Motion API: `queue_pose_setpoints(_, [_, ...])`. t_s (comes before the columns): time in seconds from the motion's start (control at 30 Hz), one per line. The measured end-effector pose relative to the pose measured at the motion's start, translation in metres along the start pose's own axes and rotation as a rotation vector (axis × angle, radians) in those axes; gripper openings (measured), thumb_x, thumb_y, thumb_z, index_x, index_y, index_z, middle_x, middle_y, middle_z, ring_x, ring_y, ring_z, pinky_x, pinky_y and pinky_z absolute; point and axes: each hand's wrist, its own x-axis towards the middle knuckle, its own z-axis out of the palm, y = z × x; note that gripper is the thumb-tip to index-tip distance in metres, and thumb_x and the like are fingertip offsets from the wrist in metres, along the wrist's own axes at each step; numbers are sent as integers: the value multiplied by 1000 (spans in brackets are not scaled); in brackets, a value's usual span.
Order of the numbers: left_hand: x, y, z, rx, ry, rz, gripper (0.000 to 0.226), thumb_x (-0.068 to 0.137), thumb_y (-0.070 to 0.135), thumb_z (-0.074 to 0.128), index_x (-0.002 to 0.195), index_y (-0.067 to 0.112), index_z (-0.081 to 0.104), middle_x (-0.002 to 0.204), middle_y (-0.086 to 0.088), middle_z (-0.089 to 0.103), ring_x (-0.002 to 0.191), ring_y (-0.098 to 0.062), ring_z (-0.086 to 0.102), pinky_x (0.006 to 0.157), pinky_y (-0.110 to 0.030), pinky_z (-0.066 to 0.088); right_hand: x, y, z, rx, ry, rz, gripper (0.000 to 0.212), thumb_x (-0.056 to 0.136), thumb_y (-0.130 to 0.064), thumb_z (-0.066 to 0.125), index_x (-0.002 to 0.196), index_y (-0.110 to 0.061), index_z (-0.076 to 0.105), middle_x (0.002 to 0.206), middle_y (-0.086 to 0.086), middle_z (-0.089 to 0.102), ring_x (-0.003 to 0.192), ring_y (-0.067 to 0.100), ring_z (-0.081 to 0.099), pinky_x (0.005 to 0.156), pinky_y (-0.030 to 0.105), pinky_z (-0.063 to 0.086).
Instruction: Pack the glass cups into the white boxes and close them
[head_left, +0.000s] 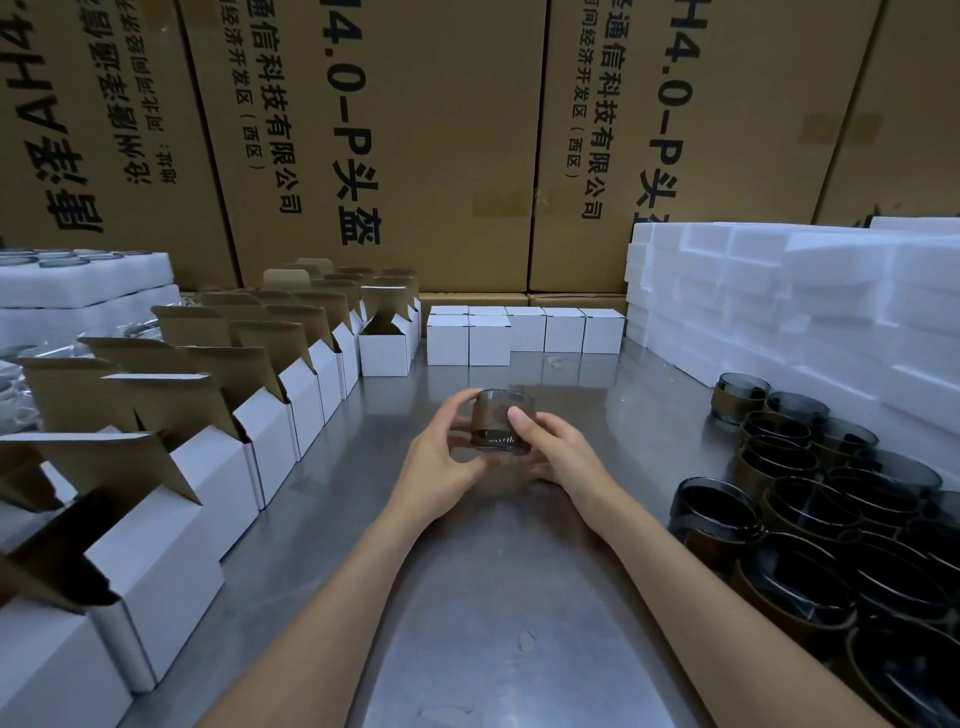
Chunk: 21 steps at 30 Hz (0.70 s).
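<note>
I see both hands, left hand (441, 457) and right hand (558, 449), grasping one round smoky glass cup with a brown paper band (501, 423) above the brushed steel table (467, 597). Open white cardboard boxes (270, 431) (brown inside their raised flaps) line the left; more dark banded cups (810, 499) cluster right.

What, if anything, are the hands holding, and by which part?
Both hands hold one dark glass cup above the metal table: the left hand grips its left side, the right hand its right side, thumb on the front.
</note>
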Motion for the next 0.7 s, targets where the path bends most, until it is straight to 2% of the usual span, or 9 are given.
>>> queue_pose_setpoints(0.1, [0, 2, -2, -41, 46, -55, 59, 66, 27, 86, 115, 34, 53, 99, 19, 63, 95, 4, 61, 77, -6, 44, -1, -1, -1, -20, -56, 15, 51, 71, -64, 60, 96, -19, 64, 79, -3, 62, 61, 3, 57, 62, 16, 46])
queue_pose_setpoints(0.2, [3, 3, -2, -96, 69, -136, 44, 66, 32, 85, 102, 25, 60, 97, 15, 68, 93, 5, 62, 74, -8, 46, -1, -2, -5, -26, -146, 18, 60, 62, -71, 60, 101, -26, 66, 85, -8, 65, 69, 3, 59, 67, 16, 47])
queue_pose_setpoints(0.3, [3, 5, -2, -232, 77, -202, 33, 71, 38, 79, 90, 18, 63, 84, 5, 72, 73, 1, 67, 60, -11, 49, -1, -2, -7, -57, -178, 36, 62, 62, -71, 61, 99, -22, 68, 88, -6, 68, 73, 7, 57, 74, 21, 47])
queue_pose_setpoints(0.37, [3, 8, -4, -289, 74, -261, 48, 66, 58, 69, 85, 14, 63, 70, 4, 70, 59, -3, 66, 56, -15, 49, -1, -3, -5, -115, -172, 56, 71, 58, -76, 58, 96, -17, 67, 83, -3, 71, 70, 7, 58, 75, 22, 48])
queue_pose_setpoints(0.43, [3, 8, -7, -263, 57, -303, 65, 57, 74, 57, 79, 14, 63, 57, 2, 67, 52, -7, 63, 56, -18, 48, -2, -6, -1, -155, -195, 60, 69, 58, -78, 56, 88, -17, 67, 78, 0, 74, 67, 5, 63, 72, 18, 50])
queue_pose_setpoints(0.53, [3, 5, -9, -237, 41, -311, 73, 58, 81, 48, 75, 12, 64, 64, -13, 68, 47, -10, 58, 61, -25, 48, -4, -7, 1, -153, -215, 46, 66, 61, -79, 59, 77, -17, 73, 81, 7, 75, 75, 11, 71, 67, 15, 52])
queue_pose_setpoints(0.6, [3, 6, -9, -229, 38, -308, 72, 61, 79, 48, 75, 10, 64, 69, -20, 67, 47, -11, 56, 65, -30, 49, -4, -7, 0, -146, -235, 60, 65, 62, -79, 62, 72, -16, 77, 84, 10, 75, 83, 18, 72, 72, 19, 54])
queue_pose_setpoints(0.63, [3, 6, -9, -231, 44, -311, 70, 61, 79, 49, 73, 12, 63, 65, -18, 66, 46, -11, 55, 64, -29, 49, -4, -7, 0, -149, -249, 76, 66, 64, -78, 62, 75, -15, 78, 87, 11, 75, 87, 20, 72, 79, 22, 54])
queue_pose_setpoints(0.7, [3, 8, -10, -248, 67, -318, 63, 59, 78, 52, 71, 16, 62, 53, -1, 60, 47, -10, 53, 59, -23, 47, -4, -7, -1, -147, -273, 104, 64, 67, -76, 63, 85, -16, 78, 94, 8, 75, 93, 19, 71, 91, 29, 50])
